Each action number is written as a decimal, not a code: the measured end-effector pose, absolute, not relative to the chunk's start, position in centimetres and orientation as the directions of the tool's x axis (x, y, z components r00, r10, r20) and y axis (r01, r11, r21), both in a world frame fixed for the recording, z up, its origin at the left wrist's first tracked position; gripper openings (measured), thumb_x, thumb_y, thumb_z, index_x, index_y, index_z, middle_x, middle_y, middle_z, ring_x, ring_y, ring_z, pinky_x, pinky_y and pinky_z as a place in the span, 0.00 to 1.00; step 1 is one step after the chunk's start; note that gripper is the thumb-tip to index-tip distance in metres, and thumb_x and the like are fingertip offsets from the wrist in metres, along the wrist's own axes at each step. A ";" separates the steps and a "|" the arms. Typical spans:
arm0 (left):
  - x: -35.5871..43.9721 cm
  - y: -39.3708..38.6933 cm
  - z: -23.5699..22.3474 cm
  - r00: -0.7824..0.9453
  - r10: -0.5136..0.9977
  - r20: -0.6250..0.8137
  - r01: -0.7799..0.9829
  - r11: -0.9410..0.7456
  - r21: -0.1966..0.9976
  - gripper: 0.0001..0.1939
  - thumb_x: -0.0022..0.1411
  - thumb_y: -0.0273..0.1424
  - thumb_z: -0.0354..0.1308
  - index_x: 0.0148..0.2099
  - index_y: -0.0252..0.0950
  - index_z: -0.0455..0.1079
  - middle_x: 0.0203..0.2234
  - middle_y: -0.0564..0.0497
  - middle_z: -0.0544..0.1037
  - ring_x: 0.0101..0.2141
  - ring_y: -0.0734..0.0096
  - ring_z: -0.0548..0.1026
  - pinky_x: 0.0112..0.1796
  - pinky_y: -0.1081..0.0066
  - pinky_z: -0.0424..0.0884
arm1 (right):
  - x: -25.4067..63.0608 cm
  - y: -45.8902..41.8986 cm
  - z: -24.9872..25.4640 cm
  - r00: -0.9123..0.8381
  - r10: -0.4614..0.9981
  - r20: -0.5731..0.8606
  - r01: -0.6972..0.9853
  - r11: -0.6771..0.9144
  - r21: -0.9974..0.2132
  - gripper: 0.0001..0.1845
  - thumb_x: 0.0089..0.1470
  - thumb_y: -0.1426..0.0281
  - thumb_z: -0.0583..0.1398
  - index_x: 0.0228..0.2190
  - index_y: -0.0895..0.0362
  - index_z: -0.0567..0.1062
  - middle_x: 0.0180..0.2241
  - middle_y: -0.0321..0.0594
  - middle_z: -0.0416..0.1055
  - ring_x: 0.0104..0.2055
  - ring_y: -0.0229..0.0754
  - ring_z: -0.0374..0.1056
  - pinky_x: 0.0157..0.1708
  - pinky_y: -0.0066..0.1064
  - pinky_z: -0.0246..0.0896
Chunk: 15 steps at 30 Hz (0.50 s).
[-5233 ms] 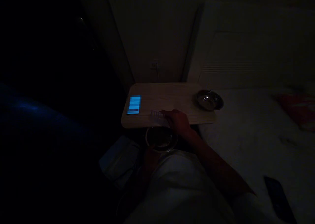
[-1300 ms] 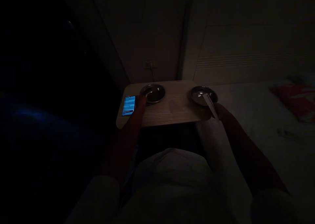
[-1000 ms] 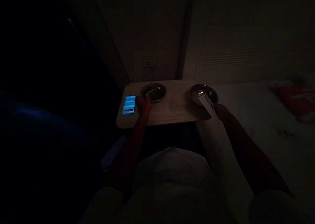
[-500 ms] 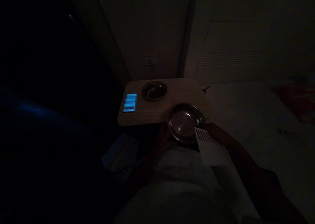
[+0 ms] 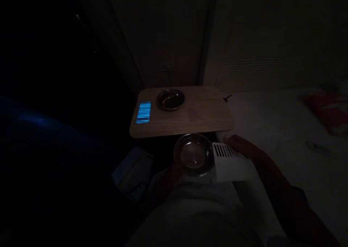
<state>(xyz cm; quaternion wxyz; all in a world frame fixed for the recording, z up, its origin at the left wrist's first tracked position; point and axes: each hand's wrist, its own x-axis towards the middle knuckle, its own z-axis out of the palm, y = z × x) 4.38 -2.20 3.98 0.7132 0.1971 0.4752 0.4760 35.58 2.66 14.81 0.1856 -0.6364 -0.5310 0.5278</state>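
Note:
The room is very dark. My left hand (image 5: 174, 171) holds a steel bowl (image 5: 193, 154) by its near left rim, just below the front edge of a small wooden table (image 5: 201, 114). My right hand (image 5: 239, 145) grips a white slotted card-like piece (image 5: 231, 162) right beside that bowl. A second steel bowl (image 5: 170, 99) rests on the table's far left, next to a lit phone (image 5: 143, 112).
A pale bed surface (image 5: 285, 131) stretches to the right with a red cushion (image 5: 327, 109) at its far end. A wall socket with a cord (image 5: 165, 66) sits behind the table. A light flat object (image 5: 133, 172) lies on the floor at the left.
The right-hand bowl has left the table and now sits lower, nearer my lap, in my left hand. My right hand with the white piece came down beside it.

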 end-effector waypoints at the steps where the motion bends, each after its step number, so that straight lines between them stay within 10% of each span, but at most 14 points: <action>1: 4.3 -2.3 4.3 0.094 0.859 -0.504 -0.455 0.488 0.745 0.27 0.35 0.33 0.74 0.43 0.42 0.79 0.47 0.46 0.85 0.59 0.40 0.76 0.59 0.46 0.71 | 36.5 3.3 15.5 -0.052 0.899 -0.435 0.441 -0.370 -0.818 0.33 0.45 0.38 0.66 0.13 0.52 0.69 0.13 0.37 0.65 0.17 0.38 0.57 0.19 0.32 0.51; 6: 2.8 -3.7 6.0 0.129 0.879 -0.459 -0.244 0.477 0.845 0.13 0.36 0.33 0.76 0.28 0.42 0.81 0.40 0.44 0.85 0.53 0.39 0.79 0.59 0.46 0.70 | 39.0 6.2 18.1 -0.003 0.938 -0.347 0.303 -0.330 -0.894 0.26 0.36 0.44 0.72 0.23 0.55 0.80 0.21 0.40 0.76 0.21 0.41 0.66 0.21 0.31 0.59; 15: 2.2 -5.7 5.3 0.212 0.928 -0.307 0.088 0.294 0.952 0.18 0.54 0.39 0.71 0.49 0.56 0.83 0.54 0.52 0.81 0.58 0.47 0.75 0.62 0.53 0.68 | 38.0 12.0 16.9 0.314 0.948 0.058 0.576 -0.141 -0.805 0.23 0.54 0.49 0.62 0.27 0.57 0.79 0.28 0.47 0.80 0.29 0.48 0.75 0.28 0.34 0.67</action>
